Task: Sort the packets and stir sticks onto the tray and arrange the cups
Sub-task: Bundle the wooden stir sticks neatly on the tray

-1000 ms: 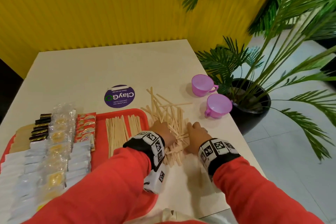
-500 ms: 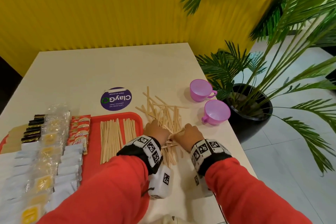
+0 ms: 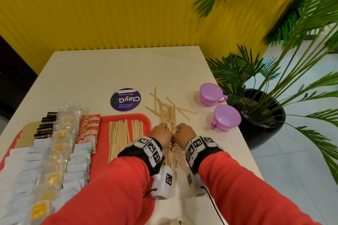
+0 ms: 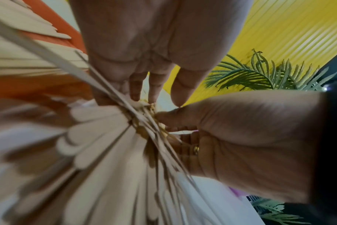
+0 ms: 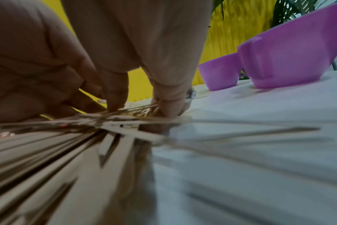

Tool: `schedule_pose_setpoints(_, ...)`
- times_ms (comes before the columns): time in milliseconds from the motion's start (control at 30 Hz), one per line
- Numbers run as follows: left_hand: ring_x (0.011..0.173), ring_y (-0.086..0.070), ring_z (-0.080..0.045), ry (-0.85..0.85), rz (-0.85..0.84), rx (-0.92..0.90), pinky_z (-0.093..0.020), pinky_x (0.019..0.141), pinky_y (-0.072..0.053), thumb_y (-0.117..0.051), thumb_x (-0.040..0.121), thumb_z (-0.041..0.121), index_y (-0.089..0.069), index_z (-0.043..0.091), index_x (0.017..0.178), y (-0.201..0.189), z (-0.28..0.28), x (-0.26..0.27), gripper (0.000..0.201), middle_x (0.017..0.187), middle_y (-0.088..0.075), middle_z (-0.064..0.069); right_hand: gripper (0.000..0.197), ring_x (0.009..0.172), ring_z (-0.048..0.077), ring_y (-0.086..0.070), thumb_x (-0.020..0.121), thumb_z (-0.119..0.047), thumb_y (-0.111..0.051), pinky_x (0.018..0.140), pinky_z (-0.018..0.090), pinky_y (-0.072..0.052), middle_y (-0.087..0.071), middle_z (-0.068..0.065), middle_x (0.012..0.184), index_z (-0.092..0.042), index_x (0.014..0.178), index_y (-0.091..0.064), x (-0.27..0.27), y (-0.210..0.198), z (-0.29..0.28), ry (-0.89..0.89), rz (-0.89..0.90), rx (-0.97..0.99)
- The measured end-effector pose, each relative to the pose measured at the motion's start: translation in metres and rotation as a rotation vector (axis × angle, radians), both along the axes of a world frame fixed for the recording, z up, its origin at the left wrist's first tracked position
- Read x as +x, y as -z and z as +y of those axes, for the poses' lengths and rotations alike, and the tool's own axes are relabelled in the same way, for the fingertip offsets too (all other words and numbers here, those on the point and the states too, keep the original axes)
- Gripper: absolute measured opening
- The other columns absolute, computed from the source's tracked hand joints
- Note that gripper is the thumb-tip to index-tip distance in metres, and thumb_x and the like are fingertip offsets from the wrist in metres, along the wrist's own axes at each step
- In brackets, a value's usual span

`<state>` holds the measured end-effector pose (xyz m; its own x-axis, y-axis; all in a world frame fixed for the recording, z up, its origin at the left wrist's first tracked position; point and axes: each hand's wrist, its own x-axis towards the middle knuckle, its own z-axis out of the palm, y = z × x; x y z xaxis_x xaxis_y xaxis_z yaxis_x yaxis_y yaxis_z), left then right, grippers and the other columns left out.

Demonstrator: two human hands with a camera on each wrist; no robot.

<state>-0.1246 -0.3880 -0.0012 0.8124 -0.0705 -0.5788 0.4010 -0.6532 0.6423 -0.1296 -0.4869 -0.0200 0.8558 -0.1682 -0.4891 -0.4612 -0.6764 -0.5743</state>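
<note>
A loose pile of wooden stir sticks point(image 3: 169, 115) lies on the table just right of the red tray point(image 3: 128, 116). My left hand point(image 3: 161, 133) and right hand point(image 3: 183, 134) close in on the pile from either side, almost touching, fingers curled round the sticks' middle. The left wrist view shows my left hand point(image 4: 156, 102) with fingertips on the bundle point(image 4: 106, 152) and the right thumb against it. In the right wrist view my right hand point(image 5: 140, 106) pinches the sticks. Sorted sticks point(image 3: 118, 137) and rows of packets point(image 3: 60, 144) lie on the tray. Two purple cups point(image 3: 210, 94) point(image 3: 227, 118) stand to the right.
A round purple sticker point(image 3: 125, 99) lies flat on the table beyond the tray. A potted palm point(image 3: 263, 115) stands on the floor close to the table's right edge, near the cups. A yellow ribbed wall backs the table.
Both hands have drawn closer together, squeezing the loose sticks into a narrower bundle. The cups and the tray's contents have not moved.
</note>
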Motion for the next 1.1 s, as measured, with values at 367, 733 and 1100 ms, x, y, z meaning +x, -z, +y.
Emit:
schedule_pose_setpoints(367,0.129,-0.042,-0.031,-0.222,0.034,-0.076,-0.035,0.1,-0.039,-0.046,0.091,0.012,-0.022,0.011,0.147,0.001,-0.001,0.006,0.062,0.148,-0.034,-0.012,0.057,0.14,0.033,-0.013,0.081,-0.012,-0.06,0.109,0.035,-0.026,0.001,-0.002,0.156,-0.022,0.134,-0.042,-0.007,-0.005,-0.012,0.07,-0.201,-0.076)
schedule_pose_setpoints(733,0.122,-0.047,-0.037,-0.161,0.085,0.04,-0.038,0.101,-0.04,-0.044,0.095,0.012,-0.041,-0.004,0.131,-0.012,-0.005,0.005,0.039,0.134,-0.044,-0.022,0.047,0.113,0.032,-0.049,0.081,-0.031,-0.049,0.096,0.038,-0.043,-0.04,0.016,0.132,-0.007,0.122,-0.048,-0.014,-0.015,-0.031,0.049,0.201,-0.218)
schedule_pose_setpoints(1100,0.133,-0.039,-0.032,-0.185,0.171,-0.089,-0.036,0.11,-0.033,-0.039,0.097,0.005,-0.035,0.002,0.141,-0.023,-0.005,0.004,0.044,0.145,-0.038,-0.02,0.057,0.105,0.022,-0.054,0.087,-0.026,-0.058,0.088,0.03,-0.042,-0.051,0.012,0.132,-0.007,0.137,-0.04,-0.01,-0.02,-0.005,-0.118,0.116,0.101)
